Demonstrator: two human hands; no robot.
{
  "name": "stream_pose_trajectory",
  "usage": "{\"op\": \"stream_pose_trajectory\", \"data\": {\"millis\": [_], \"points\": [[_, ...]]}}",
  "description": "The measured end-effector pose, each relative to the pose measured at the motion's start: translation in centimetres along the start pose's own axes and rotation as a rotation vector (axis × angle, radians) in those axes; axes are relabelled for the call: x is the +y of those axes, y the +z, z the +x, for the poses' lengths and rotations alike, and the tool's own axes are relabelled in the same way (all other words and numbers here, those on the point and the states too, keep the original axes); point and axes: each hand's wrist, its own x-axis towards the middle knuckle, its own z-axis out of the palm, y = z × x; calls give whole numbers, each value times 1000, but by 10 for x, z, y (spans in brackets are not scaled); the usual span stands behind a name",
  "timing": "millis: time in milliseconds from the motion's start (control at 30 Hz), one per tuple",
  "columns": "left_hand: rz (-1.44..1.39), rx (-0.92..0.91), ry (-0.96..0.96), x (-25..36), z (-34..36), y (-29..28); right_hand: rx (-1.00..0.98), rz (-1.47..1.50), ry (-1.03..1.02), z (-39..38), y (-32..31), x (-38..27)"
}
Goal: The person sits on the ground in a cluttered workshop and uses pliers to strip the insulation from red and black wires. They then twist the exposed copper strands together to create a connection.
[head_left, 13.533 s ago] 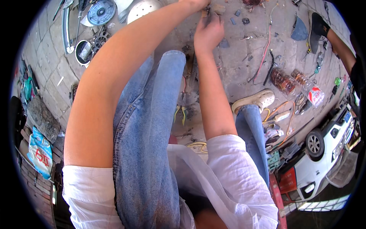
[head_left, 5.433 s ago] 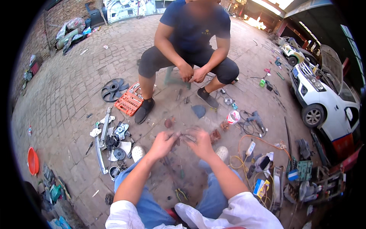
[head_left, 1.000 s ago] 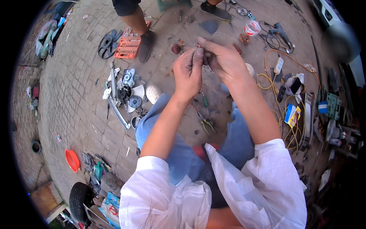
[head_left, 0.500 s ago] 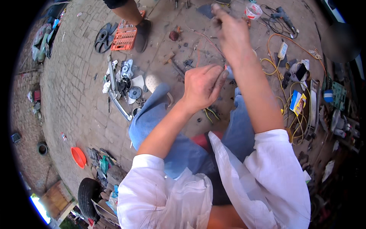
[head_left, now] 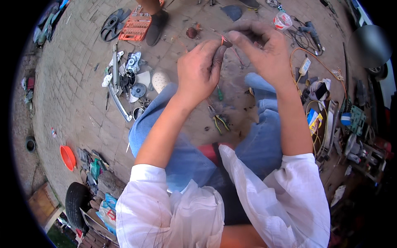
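Observation:
My left hand is closed, its thumb pressed against the curled fingers, on a thin red-orange wire that sticks out at the fingertips. My right hand is beside it, thumb and fingertips drawn together at the wire's end; a bit of red shows by its palm. Both hands are raised over the ground in front of my knees. Below them lie pliers with yellow-green handles and a screwdriver with a green handle.
An orange socket set case lies by another person's shoe. Metal car parts lie to the left. On the right are a heat-gun-like tool, a white power strip and tangled cables. An orange basin and a tire stand lower left.
My right hand has come down and back from its stretched-out position to the fingertips of my left hand. My left hand has shifted up and left. The view has tilted slightly.

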Motion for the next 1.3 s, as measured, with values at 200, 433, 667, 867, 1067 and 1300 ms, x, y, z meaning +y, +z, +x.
{"op": "stream_pose_trajectory", "data": {"millis": [200,433,667,867,1067,1300], "points": [[71,-58,-42,5,2,-1,-88,-219,51,-4,0,2],[-43,-91,-62,6,7,-8,-24,7,13,-6,9,3],[-234,-163,-97,11,4,-19,161,200,190,5,-13,16],[-178,-62,-58,-3,-3,-10,-23,84,200,-9,15,0],[147,-102,-10,-2,-4,-20,-92,-167,12,-9,17,3],[378,-213,58,-8,-10,-22,-86,-205,41,-12,26,8]]}}
